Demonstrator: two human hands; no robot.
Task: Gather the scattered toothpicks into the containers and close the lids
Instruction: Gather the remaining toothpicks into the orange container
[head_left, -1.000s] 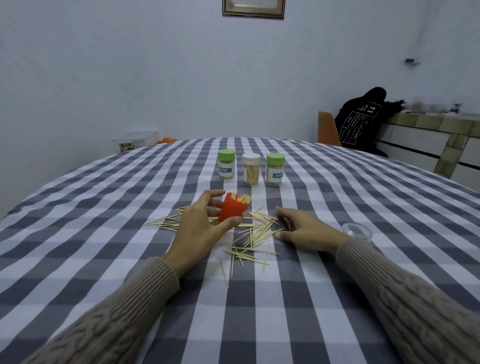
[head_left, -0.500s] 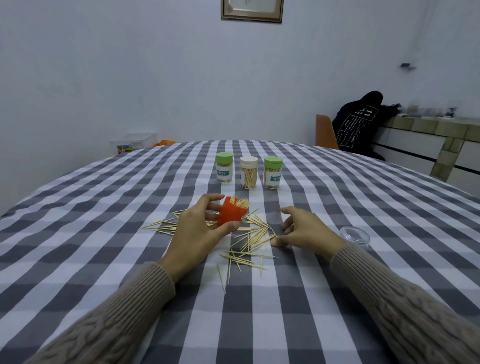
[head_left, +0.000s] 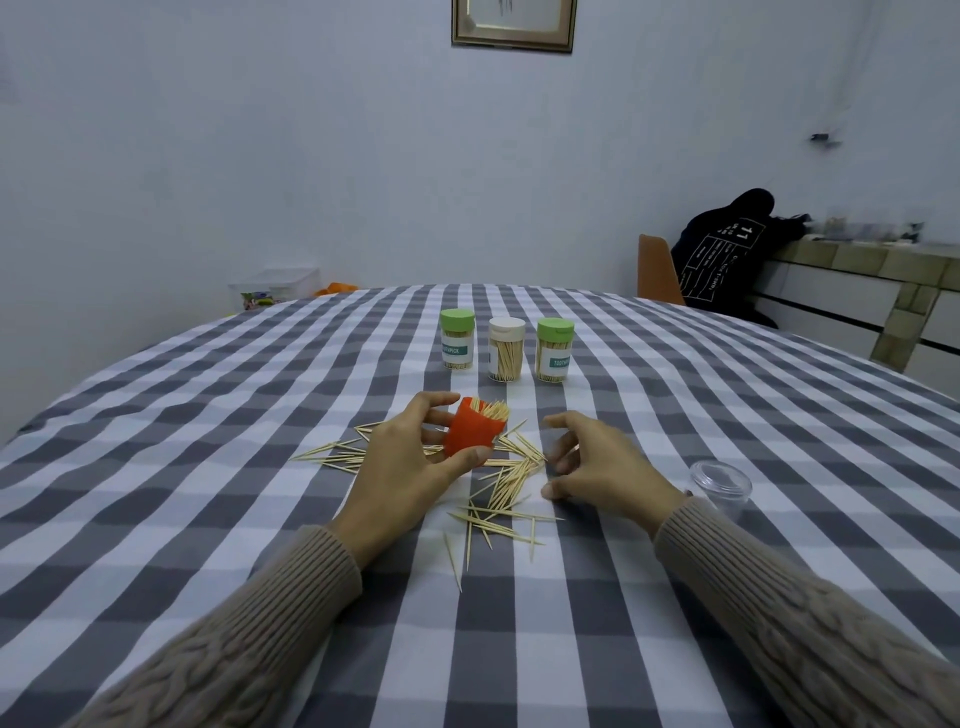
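Note:
My left hand (head_left: 402, 467) grips an orange container (head_left: 471, 432) tilted to the right, with toothpick tips showing at its open mouth. Loose toothpicks (head_left: 501, 488) lie scattered on the checked tablecloth between and in front of my hands. My right hand (head_left: 597, 470) hovers just right of the pile, fingers curled and spread, holding nothing that I can see. A clear lid (head_left: 719, 480) sits on the cloth to the right of that hand. Three closed toothpick jars stand in a row behind: green-lidded (head_left: 457, 339), white-lidded (head_left: 506, 349), green-lidded (head_left: 554, 349).
The round table (head_left: 208, 467) carries a grey and white checked cloth. An orange chair (head_left: 657, 270) and a person in a black hooded top (head_left: 727, 254) are at the far right by a tiled counter. A plastic box (head_left: 275, 286) stands beyond the far left edge.
My right hand has lifted off the cloth and opened its fingers above the toothpick pile. The left hand keeps the orange container in about the same place.

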